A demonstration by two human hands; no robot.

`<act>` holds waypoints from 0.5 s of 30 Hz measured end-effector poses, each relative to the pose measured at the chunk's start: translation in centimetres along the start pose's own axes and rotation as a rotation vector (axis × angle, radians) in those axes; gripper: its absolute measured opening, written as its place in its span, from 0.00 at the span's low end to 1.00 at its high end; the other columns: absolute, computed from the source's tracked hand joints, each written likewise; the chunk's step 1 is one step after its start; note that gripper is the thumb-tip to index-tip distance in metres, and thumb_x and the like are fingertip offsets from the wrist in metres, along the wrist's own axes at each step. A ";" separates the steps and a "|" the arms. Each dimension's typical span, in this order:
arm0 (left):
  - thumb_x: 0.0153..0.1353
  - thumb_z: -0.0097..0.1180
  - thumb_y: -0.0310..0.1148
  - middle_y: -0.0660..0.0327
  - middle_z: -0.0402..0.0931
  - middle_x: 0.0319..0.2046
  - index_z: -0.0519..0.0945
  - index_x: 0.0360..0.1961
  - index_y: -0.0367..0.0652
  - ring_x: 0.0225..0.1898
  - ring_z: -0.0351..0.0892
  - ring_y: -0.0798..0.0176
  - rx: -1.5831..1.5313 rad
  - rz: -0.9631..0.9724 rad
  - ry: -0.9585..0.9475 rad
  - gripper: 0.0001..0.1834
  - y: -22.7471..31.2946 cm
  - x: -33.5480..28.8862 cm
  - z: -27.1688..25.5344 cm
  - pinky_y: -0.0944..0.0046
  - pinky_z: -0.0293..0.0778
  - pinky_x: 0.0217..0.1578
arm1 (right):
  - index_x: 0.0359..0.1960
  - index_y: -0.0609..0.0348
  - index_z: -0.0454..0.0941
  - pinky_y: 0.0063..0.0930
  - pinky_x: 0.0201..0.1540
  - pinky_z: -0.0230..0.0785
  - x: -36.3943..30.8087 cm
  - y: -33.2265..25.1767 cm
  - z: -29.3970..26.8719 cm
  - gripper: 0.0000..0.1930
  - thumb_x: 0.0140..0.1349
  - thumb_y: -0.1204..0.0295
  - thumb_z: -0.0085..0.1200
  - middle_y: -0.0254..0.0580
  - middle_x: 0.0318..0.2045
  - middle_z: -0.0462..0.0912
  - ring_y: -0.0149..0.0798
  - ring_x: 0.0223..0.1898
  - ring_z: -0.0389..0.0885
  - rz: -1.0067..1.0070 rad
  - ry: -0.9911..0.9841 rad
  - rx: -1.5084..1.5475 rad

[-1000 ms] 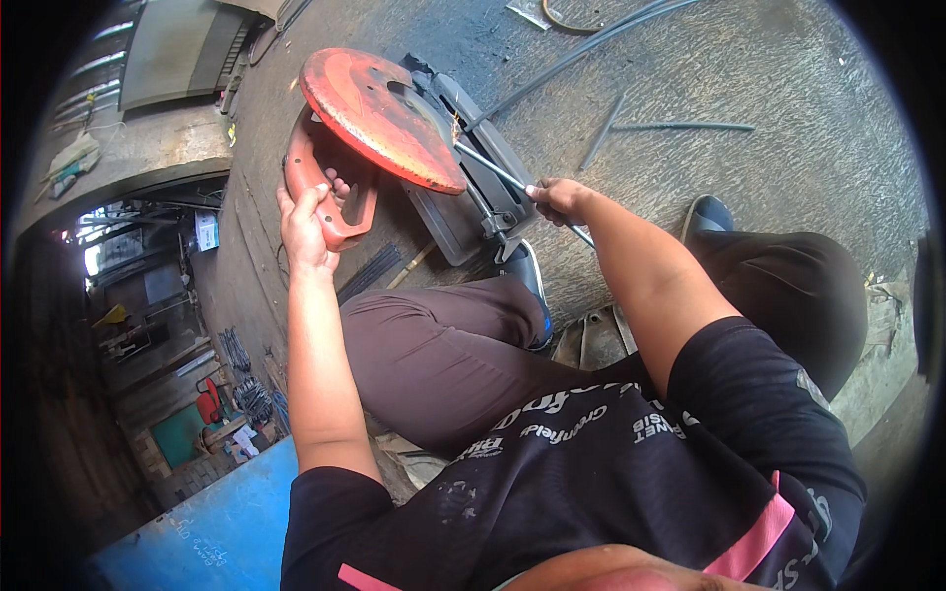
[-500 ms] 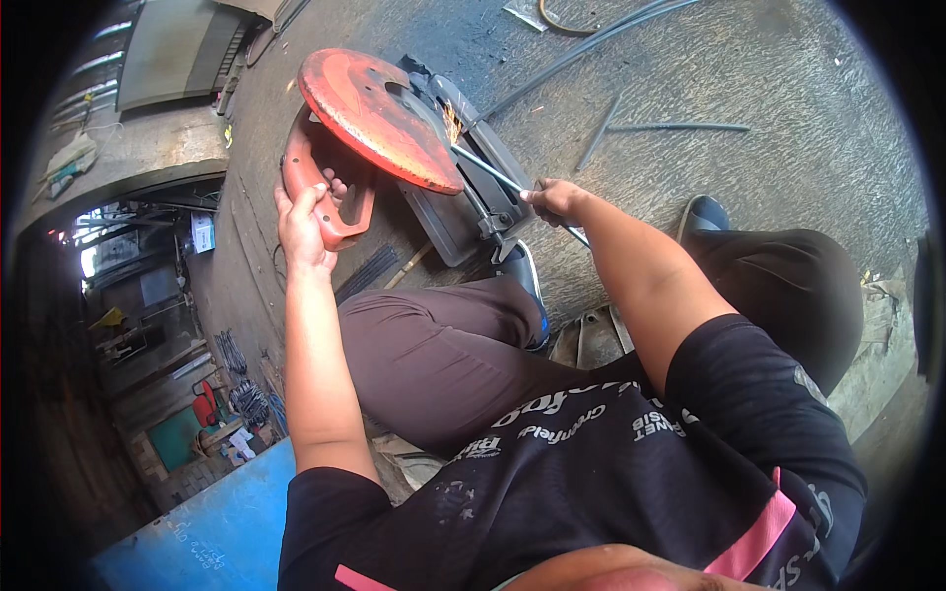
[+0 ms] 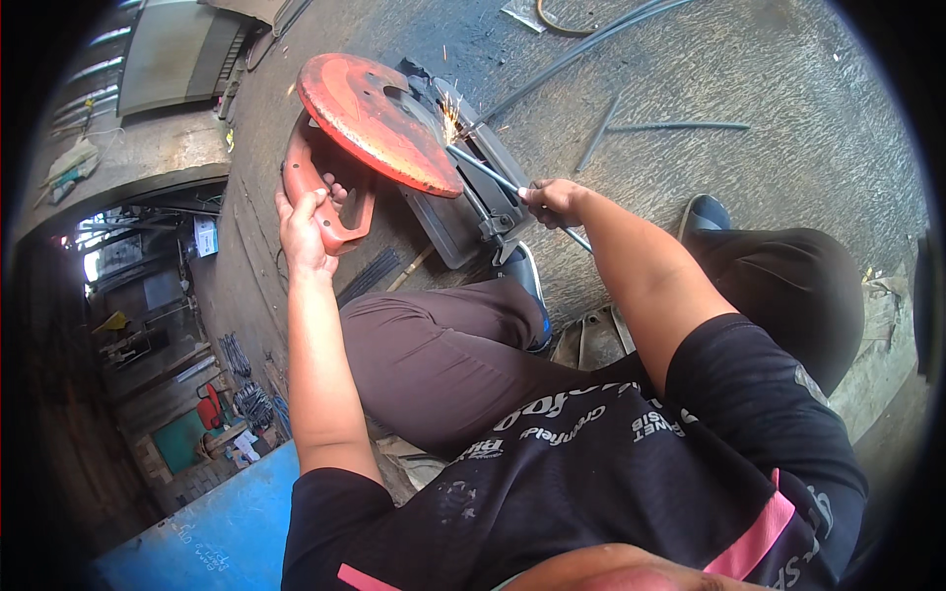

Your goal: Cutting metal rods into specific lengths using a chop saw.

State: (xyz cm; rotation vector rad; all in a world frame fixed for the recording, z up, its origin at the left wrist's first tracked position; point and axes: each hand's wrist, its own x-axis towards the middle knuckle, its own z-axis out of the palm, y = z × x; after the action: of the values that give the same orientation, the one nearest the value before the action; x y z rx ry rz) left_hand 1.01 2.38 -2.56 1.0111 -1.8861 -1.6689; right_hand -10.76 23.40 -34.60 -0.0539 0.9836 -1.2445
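A cut-off saw with a scuffed red blade guard [image 3: 370, 123] stands on the floor in front of me. Wrapped round its red D-shaped handle [image 3: 340, 236] is my left hand [image 3: 310, 225]. My right hand [image 3: 554, 202] grips a thin metal rod [image 3: 483, 167], whose far end reaches in under the edge of the guard. Sparks [image 3: 451, 120] fly up where the rod meets the saw. The blade itself is mostly hidden by the guard. Below lies the saw's dark grey base [image 3: 448, 236], with a clamp screw [image 3: 501, 225] at its near end.
Two cut rod pieces [image 3: 680, 126] lie on the rough floor to the right. Long rods [image 3: 581, 59] run from the saw toward the upper right. A bundle of dark short rods [image 3: 370, 271] is beside the base. A blue sheet [image 3: 217, 522] is at lower left.
The sparks have spread wider and higher. Both hands keep their grips; the rod and the handle have barely shifted.
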 end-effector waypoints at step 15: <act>0.55 0.47 0.20 0.50 0.70 0.45 0.55 0.65 0.39 0.41 0.77 0.59 0.007 0.005 -0.008 0.34 0.0 0.1 -0.1 0.62 0.79 0.43 | 0.30 0.56 0.75 0.27 0.20 0.55 0.5 1.3 -0.2 0.19 0.70 0.54 0.45 0.33 0.18 0.69 0.30 0.17 0.61 0.106 -0.041 0.127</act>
State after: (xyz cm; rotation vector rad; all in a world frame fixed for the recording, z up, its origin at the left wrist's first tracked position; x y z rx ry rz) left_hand 1.02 2.22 -2.58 1.0027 -1.8990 -1.6672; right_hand -9.90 23.62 -35.72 0.0706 0.8595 -1.2012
